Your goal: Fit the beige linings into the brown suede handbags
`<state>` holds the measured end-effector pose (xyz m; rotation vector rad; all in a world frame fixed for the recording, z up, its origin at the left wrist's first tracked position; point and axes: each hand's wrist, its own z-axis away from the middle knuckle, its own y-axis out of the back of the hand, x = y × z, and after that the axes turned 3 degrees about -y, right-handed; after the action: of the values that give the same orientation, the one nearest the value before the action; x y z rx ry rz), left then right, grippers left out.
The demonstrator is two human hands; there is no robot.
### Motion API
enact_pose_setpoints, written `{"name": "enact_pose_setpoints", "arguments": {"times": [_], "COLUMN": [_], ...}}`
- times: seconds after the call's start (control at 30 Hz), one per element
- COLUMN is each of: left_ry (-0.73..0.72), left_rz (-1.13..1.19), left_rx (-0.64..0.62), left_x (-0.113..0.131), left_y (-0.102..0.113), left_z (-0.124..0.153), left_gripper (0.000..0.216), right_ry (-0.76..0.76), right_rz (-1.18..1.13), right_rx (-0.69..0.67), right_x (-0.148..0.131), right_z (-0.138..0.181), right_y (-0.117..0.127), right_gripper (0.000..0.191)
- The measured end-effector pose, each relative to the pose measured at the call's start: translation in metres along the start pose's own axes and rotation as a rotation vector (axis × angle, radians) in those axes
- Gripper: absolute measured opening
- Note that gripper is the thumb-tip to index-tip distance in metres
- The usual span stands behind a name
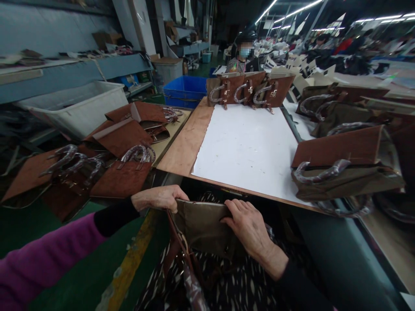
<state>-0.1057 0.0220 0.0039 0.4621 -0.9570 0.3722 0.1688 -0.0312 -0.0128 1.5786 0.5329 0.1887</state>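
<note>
On my lap rests a handbag [202, 229] with its olive lining facing up and a plastic-wrapped handle hanging toward me. My left hand [162, 198] pinches the bag's upper left edge, fingers closed. At the upper right edge, my right hand [248, 224] grips the rim with its fingers over the far side and the thumb on the lining. The lower part of the bag blends into the dark patterned cloth over my lap, so its outline there is hard to make out.
Ahead lies a white sheet [246, 147] on a wooden table [181, 149]. Brown handbags [249, 88] stand at its far end, beside a blue bin [184, 90]. More bags [125, 179] are piled left, and another bag [343, 162] lies right. A masked person [241, 65] sits beyond.
</note>
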Motion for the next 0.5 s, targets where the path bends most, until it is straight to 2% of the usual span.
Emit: {"name": "enact_pose_setpoints", "arguments": {"times": [0.13,0.3,0.5], "left_ry": [-0.017,-0.006,-0.009], "left_rz": [0.021,0.056,0.125], "left_rx": [-0.021,-0.035,-0.044], "left_x": [-0.0036,-0.0046,-0.0038], "left_y": [0.0009,0.0016,0.0002], "left_z": [-0.0019,-0.0018,0.0004], "left_gripper": [0.043,0.044,0.042], "right_ry": [-0.079,-0.125,-0.108], "right_rz": [-0.158,-0.258,-0.184], "right_rx": [0.006,0.009,-0.025], "right_x": [0.0021,0.006,0.0026], "right_z": [-0.0026,-0.0061,-0.0102], "right_y": [-0.0053,-0.0079,-0.0013], "right_gripper": [0.009,0.014,0.016]}}
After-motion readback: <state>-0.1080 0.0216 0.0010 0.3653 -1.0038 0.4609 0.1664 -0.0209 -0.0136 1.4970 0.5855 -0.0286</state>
